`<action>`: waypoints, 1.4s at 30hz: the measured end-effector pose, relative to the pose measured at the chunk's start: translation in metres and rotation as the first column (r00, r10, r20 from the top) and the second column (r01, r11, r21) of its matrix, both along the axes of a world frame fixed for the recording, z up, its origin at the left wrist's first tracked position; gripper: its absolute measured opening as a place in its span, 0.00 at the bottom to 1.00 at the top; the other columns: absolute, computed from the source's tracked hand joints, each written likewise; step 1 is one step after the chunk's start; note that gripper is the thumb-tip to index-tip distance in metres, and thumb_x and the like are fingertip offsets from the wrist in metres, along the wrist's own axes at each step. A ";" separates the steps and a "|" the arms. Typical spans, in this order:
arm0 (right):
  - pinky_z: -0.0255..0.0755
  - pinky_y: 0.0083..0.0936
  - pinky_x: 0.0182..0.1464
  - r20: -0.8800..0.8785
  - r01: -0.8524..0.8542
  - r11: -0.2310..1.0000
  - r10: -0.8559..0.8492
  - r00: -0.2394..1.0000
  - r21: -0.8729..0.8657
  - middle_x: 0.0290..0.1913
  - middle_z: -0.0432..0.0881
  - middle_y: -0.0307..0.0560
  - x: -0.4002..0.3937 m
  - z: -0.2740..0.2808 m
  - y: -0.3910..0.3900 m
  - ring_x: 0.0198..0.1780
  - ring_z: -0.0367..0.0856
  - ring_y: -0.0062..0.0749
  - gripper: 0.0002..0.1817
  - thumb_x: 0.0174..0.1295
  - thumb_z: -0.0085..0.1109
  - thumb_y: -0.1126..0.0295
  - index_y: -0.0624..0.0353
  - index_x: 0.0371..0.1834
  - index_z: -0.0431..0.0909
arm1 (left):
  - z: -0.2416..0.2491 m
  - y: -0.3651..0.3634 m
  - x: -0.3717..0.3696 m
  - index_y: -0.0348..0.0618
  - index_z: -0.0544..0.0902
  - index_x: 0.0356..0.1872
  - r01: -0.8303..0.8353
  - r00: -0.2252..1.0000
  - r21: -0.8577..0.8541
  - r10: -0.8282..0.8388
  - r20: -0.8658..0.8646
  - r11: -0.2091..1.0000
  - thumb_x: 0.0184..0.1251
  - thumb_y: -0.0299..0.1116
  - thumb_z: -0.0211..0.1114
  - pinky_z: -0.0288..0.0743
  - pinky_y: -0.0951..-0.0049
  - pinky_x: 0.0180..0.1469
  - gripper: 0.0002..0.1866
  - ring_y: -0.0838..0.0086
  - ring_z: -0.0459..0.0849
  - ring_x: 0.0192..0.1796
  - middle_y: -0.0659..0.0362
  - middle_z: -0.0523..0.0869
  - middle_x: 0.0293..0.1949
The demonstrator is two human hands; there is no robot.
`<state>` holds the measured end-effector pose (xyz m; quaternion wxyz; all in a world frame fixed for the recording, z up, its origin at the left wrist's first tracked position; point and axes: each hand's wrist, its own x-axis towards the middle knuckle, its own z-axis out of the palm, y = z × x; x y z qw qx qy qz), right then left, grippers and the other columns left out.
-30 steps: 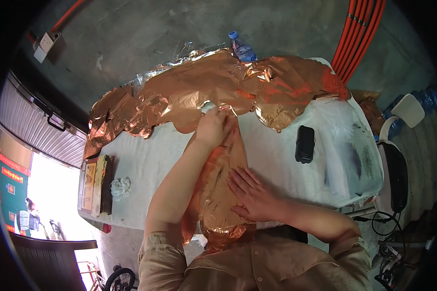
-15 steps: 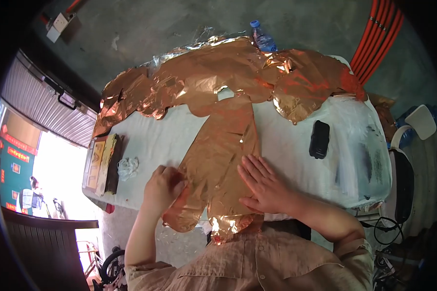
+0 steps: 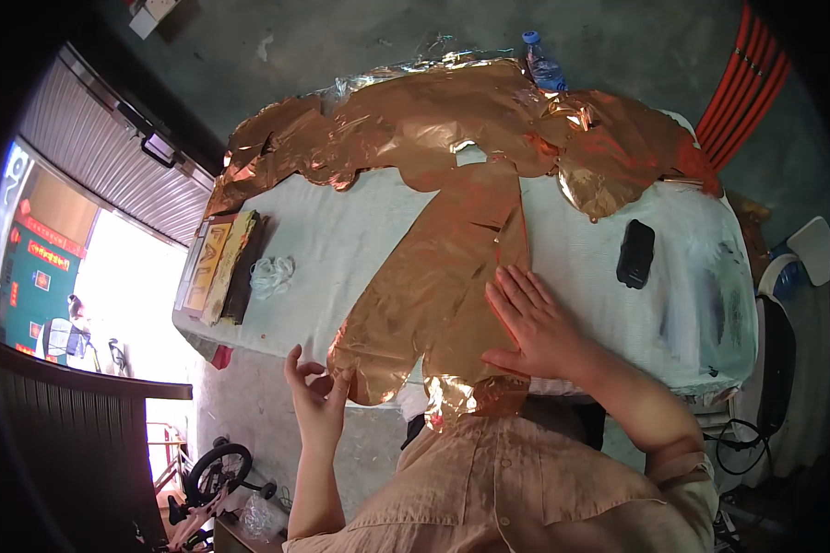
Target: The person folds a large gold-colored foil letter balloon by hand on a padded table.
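A flat copper-coloured foil balloon, apparently deflated, runs down the middle of the table, and its lower end hangs over the near edge. My right hand lies palm down on its right side, fingers stretched out. At the lower left corner of the foil is my left hand, its fingers apart and the thumb at the foil's edge. Whether the thumb touches the foil is hard to tell. More crumpled copper foil spreads along the far side of the table.
A pale cloth-like cover lies on the table. On it are a black device, a crumpled white wad and a stack of books or boxes. A plastic bottle stands beyond the far edge. A bicycle is at lower left.
My left hand has come down off the foil's left side to its lower corner, and its curled fingers have spread. My right hand stays flat on the foil. The camera view has shifted.
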<state>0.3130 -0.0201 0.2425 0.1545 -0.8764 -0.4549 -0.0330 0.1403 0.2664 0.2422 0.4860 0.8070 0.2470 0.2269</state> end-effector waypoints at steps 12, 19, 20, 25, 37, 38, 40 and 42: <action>0.39 0.41 0.74 -0.004 0.014 1.000 -0.015 1.000 -0.007 0.71 0.53 0.62 -0.001 -0.002 0.000 0.74 0.48 0.49 0.48 0.57 0.52 0.38 0.65 0.70 0.54 | 0.026 -0.012 0.017 0.41 0.64 0.59 0.108 0.981 -0.197 -0.073 0.178 0.974 0.58 0.20 0.66 0.74 0.79 0.41 0.28 0.77 0.81 0.40 0.58 0.81 0.40; 0.39 0.43 0.74 -0.035 0.011 1.000 -0.010 0.999 0.015 0.70 0.54 0.64 0.000 -0.001 0.001 0.73 0.49 0.53 0.48 0.54 0.56 0.40 0.66 0.69 0.56 | 0.060 -0.048 0.027 0.39 0.75 0.51 0.511 0.755 0.578 -0.654 0.052 0.636 0.51 0.20 0.67 0.75 0.74 0.32 0.23 0.66 0.83 0.35 0.55 0.82 0.36; 0.39 0.43 0.73 -0.060 0.012 1.000 -0.012 0.998 0.001 0.70 0.55 0.65 0.000 0.000 0.001 0.73 0.50 0.55 0.47 0.53 0.58 0.42 0.66 0.68 0.57 | 0.063 -0.054 0.030 0.39 0.75 0.51 0.510 0.756 0.577 -0.653 0.054 0.638 0.51 0.20 0.67 0.75 0.74 0.32 0.23 0.66 0.83 0.35 0.55 0.82 0.36; 0.39 0.42 0.73 0.038 0.001 0.999 0.001 0.999 -0.040 0.67 0.60 0.64 0.005 -0.004 0.000 0.72 0.53 0.51 0.43 0.52 0.55 0.46 0.68 0.65 0.62 | 0.067 -0.093 0.056 0.41 0.77 0.53 0.754 0.487 0.587 -0.850 -0.201 0.293 0.51 0.27 0.66 0.78 0.65 0.34 0.24 0.59 0.83 0.35 0.53 0.82 0.38; 0.35 0.41 0.74 0.145 0.013 0.999 -0.005 0.989 -0.051 0.68 0.62 0.62 0.000 0.000 0.000 0.72 0.54 0.49 0.36 0.59 0.45 0.52 0.65 0.66 0.62 | 0.049 -0.055 0.094 0.40 0.78 0.50 0.863 0.448 0.253 -0.894 0.021 0.438 0.58 0.27 0.65 0.78 0.67 0.42 0.17 0.61 0.84 0.40 0.52 0.83 0.43; 0.35 0.41 0.74 0.143 0.013 0.999 -0.006 0.990 -0.049 0.68 0.62 0.62 0.000 -0.002 0.000 0.72 0.54 0.49 0.36 0.59 0.45 0.52 0.65 0.66 0.62 | 0.053 -0.045 0.095 0.40 0.78 0.51 0.773 0.631 0.158 -0.770 -0.090 0.615 0.58 0.27 0.64 0.77 0.66 0.45 0.17 0.60 0.83 0.43 0.52 0.82 0.46; 0.34 0.41 0.74 0.141 0.015 0.998 -0.006 0.990 -0.065 0.68 0.61 0.62 0.002 -0.007 0.000 0.72 0.53 0.49 0.36 0.58 0.45 0.51 0.65 0.66 0.62 | 0.051 -0.033 0.102 0.39 0.78 0.51 0.634 0.765 0.092 -0.605 -0.220 0.768 0.59 0.26 0.63 0.75 0.65 0.47 0.18 0.59 0.81 0.45 0.51 0.81 0.48; 0.34 0.41 0.74 0.135 0.012 0.998 -0.003 0.991 -0.062 0.68 0.61 0.61 0.002 -0.005 0.000 0.73 0.53 0.49 0.36 0.59 0.45 0.52 0.65 0.66 0.62 | 0.036 -0.025 0.113 0.40 0.73 0.58 0.634 0.729 0.515 -0.668 -0.151 0.577 0.59 0.29 0.64 0.68 0.59 0.60 0.24 0.58 0.74 0.60 0.50 0.74 0.59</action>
